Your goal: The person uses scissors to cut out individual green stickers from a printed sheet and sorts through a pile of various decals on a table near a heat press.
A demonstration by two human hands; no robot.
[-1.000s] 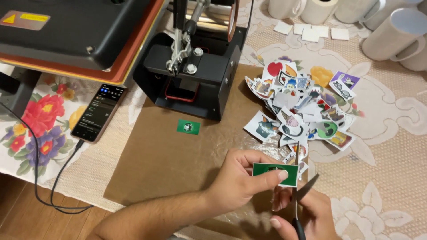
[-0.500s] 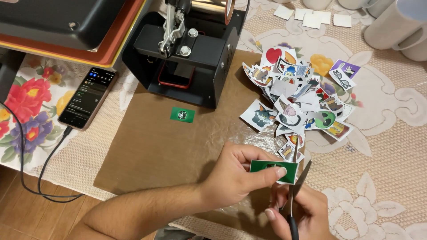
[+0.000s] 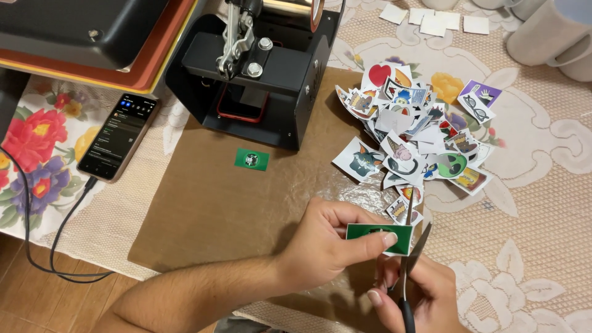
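My left hand (image 3: 330,243) pinches a small green printed paper strip (image 3: 377,237) between thumb and fingers, low in the view. My right hand (image 3: 419,299) sits just below and right of it, gripping a pair of scissors (image 3: 408,259) whose blades point up along the strip's right end. A second green cutout (image 3: 251,160) lies on the brown sheet (image 3: 216,209). A pile of colourful cut-out pictures (image 3: 416,132) spreads to the upper right of my hands.
A black mug press (image 3: 259,68) stands at the top middle, beside a flat heat press (image 3: 80,37) at top left. A phone (image 3: 118,135) on a cable lies left. White mugs (image 3: 552,31) and white paper squares (image 3: 435,18) sit at top right.
The view has shifted slightly and my hands hold nearly the same place. The green strip stays in my left hand with the scissors at its right end.
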